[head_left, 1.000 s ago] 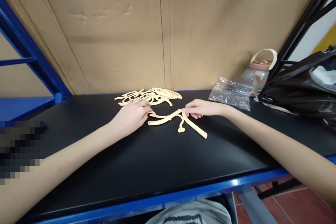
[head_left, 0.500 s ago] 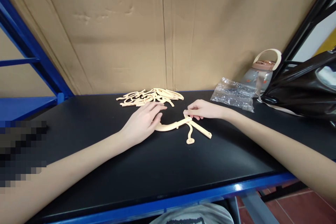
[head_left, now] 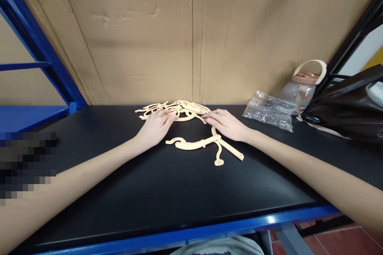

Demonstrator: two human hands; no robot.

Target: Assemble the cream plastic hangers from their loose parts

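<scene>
A pile of cream plastic hanger pieces (head_left: 176, 110) lies at the back middle of the black tabletop (head_left: 167, 191). My left hand (head_left: 155, 127) reaches flat to the pile, fingertips on its near edge, fingers stretched out. My right hand (head_left: 226, 124) also lies flat, fingertips touching the pile's right end. Between and just in front of my hands lies an assembled cream hanger (head_left: 206, 145) with curved arms and a hook, resting loose on the table; my right palm is beside its centre joint.
A crumpled clear plastic bag (head_left: 267, 110) lies at the back right, with a lidded jar with a cream handle (head_left: 302, 85) and a black bag (head_left: 347, 107) beyond it. Cardboard lines the back wall. Blue shelf frame stands left; the table's blue front edge runs below.
Both hands have let go of the assembled hanger, which now lies on the table, and have moved back to the pile of pieces.
</scene>
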